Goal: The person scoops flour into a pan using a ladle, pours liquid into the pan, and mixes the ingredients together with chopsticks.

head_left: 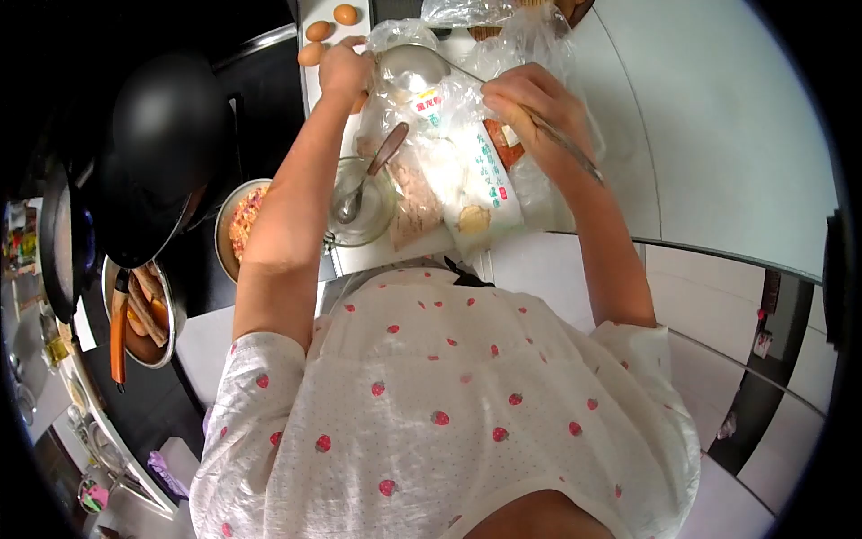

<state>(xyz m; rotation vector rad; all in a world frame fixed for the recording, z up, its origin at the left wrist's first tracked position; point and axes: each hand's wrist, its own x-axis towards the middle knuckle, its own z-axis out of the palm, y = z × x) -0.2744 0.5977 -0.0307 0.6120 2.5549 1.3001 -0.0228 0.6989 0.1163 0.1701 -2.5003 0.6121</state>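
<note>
My right hand point(534, 103) is closed round the long metal handle of a ladle point(413, 70), whose round bowl lies over clear plastic bags. Beside the ladle bowl, my left hand point(346, 67) reaches to the counter near the brown eggs point(318, 31); its fingers are partly hidden, and what they touch is unclear. Between my arms stands a glass bowl point(373, 211) with a brown-handled spoon point(389, 150) in it. A white printed bag point(476, 193) lies to its right, and a bag of pinkish food point(413, 202) is between them.
At the left are a bowl of chopped mix point(241, 216), a black wok point(171, 126), and a pot point(175, 296) with an orange-handled knife point(118, 332). A red package point(505, 144) lies under my right hand. The pale countertop point(718, 117) extends right.
</note>
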